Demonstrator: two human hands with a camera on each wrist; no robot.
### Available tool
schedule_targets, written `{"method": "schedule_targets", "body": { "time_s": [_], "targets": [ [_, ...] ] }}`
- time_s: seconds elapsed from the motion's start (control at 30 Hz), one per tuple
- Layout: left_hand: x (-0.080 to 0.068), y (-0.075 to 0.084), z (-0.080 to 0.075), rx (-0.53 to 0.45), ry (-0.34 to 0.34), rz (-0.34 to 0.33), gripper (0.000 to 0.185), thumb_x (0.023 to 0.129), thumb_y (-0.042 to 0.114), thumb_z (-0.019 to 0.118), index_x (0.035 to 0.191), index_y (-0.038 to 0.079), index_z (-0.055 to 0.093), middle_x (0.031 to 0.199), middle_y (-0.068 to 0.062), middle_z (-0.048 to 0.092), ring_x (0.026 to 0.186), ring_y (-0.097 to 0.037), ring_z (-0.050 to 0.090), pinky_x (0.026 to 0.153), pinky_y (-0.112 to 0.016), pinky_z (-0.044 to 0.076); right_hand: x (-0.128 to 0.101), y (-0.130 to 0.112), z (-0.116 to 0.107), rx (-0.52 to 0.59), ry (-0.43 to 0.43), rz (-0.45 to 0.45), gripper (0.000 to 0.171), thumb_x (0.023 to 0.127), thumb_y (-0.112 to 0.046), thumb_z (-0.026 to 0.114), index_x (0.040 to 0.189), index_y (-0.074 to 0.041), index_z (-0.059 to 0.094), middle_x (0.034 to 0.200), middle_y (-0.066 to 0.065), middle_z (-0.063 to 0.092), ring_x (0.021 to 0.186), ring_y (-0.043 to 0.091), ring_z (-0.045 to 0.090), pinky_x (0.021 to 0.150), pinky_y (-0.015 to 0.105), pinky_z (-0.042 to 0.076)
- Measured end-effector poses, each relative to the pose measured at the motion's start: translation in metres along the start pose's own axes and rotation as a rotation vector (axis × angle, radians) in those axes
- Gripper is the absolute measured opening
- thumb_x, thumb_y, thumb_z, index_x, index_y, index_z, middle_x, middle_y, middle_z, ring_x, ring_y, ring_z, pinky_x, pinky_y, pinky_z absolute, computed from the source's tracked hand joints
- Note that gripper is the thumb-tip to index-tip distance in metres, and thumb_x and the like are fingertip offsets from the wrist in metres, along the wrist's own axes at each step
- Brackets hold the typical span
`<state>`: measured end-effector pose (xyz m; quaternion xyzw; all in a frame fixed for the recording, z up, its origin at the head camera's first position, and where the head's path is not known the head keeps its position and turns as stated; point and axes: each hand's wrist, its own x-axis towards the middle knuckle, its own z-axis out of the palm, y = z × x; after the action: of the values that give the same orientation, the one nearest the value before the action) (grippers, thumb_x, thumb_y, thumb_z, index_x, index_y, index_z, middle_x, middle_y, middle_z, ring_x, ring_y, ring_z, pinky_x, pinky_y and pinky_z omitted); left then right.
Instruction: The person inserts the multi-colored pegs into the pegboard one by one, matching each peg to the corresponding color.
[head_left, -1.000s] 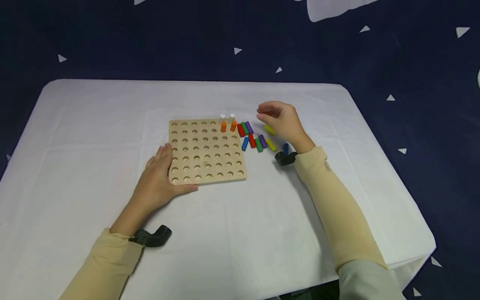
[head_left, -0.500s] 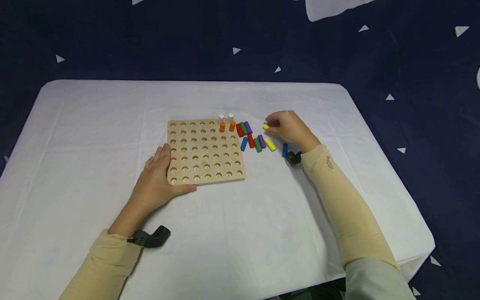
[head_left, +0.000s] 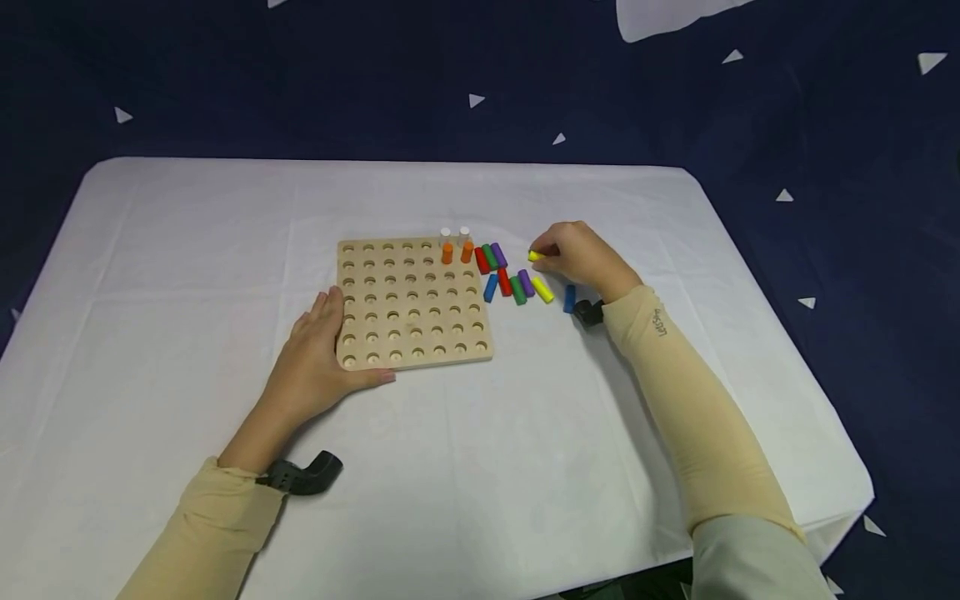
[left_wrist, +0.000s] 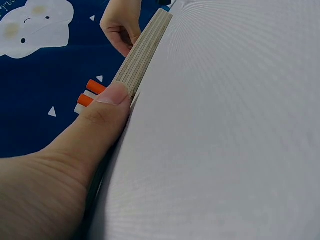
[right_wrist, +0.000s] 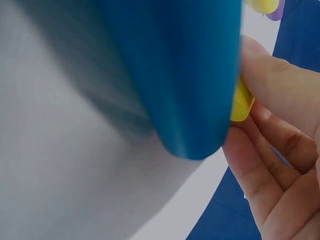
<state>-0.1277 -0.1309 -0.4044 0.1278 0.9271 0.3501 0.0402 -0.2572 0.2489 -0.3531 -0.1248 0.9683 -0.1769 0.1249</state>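
The right hand pinches a yellow peg right of the pegboard; the flat left hand steadies that board. A loose pinch may drop the peg among the loose pegs.

My left hand fills the lower left of the frame, its thumb pressed flat against the layered edge of the wooden board, which runs up toward the top centre. The white desk takes up the whole right side. Just left of my thumb tip, two orange pegs and two white pegs stick out against the dark blue cloth. At the top, my right hand curls its fingers beside the board's far end
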Motion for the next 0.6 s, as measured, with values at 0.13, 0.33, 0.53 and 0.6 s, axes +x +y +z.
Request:
{"method": "schedule_targets", "body": {
  "time_s": [0.13,0.33,0.53,0.6],
  "targets": [
    [-0.0007,-0.0001,-0.0011,-0.001,0.007,-0.001,0.142,0.061,0.06,0.088,0.156,-0.005,0.006,0.163,-0.026,0.011,0.154,-0.04,0.009,0.126,-0.055,0.008,0.0017,-0.0012,-0.0017,-0.006,-0.006,-0.031,0.029,0.091,-0.011,0.073,0.118,-0.004,0.072,0.115,0.011,0.071,0.107,0.024,0.064,0.098,0.039,0.054],
    [-0.0014,-0.0003,-0.0024,-0.003,0.004,-0.01,0.142,0.061,0.061,0.087,0.157,-0.004,0.006,0.164,-0.024,0.01,0.154,-0.039,0.008,0.126,-0.055,0.008,0.0032,-0.001,-0.0016,0.003,0.001,-0.053,0.024,0.091,-0.012,0.072,0.114,-0.005,0.072,0.109,0.011,0.07,0.098,0.024,0.062,0.093,0.039,0.054],
    [-0.0012,0.0005,-0.0015,0.004,-0.011,-0.011,0.142,0.061,0.062,0.087,0.157,-0.003,0.006,0.164,-0.023,0.009,0.154,-0.039,0.008,0.126,-0.055,0.008,-0.0013,0.0026,0.0015,0.131,0.041,0.012,0.024,0.092,-0.02,0.073,0.113,-0.011,0.07,0.107,0.006,0.067,0.098,0.023,0.058,0.096,0.038,0.052],
    [-0.0012,0.0006,-0.0016,0.008,-0.009,-0.01,0.142,0.061,0.062,0.087,0.157,-0.003,0.006,0.164,-0.023,0.009,0.154,-0.039,0.008,0.126,-0.055,0.009,-0.0027,0.0014,0.0018,0.193,0.085,0.013,0.023,0.091,-0.022,0.073,0.111,-0.011,0.069,0.106,0.005,0.067,0.098,0.022,0.059,0.095,0.037,0.052]
  ]
}}
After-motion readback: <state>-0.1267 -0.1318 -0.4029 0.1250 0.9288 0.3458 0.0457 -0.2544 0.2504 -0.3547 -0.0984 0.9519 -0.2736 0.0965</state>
